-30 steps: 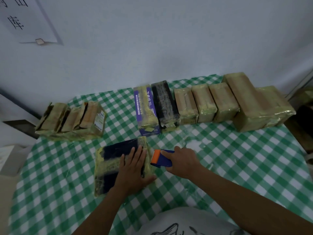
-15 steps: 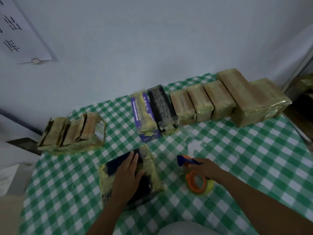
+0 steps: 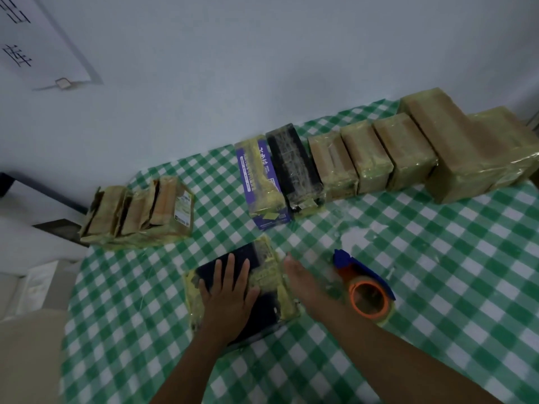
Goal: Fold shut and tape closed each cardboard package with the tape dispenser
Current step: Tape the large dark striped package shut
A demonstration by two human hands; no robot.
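Observation:
A flat dark package (image 3: 264, 312) wrapped in yellowish tape lies near the table's front. My left hand (image 3: 229, 293) rests flat on top of it with fingers spread. My right hand (image 3: 303, 282), blurred, is straight-fingered beside the package's right edge and holds nothing. The blue and orange tape dispenser (image 3: 364, 290) lies on the cloth just right of that hand, apart from it.
A row of several taped packages (image 3: 364, 161) lines the back of the green checked table (image 3: 437, 272), from a purple box (image 3: 262, 182) to big brown ones at the right. Open cardboard packages (image 3: 140, 214) stand at the back left. White wall behind.
My right hand put the tape dispenser down on the table, let go, and moved left to the package's edge. The left hand stayed pressed on the package.

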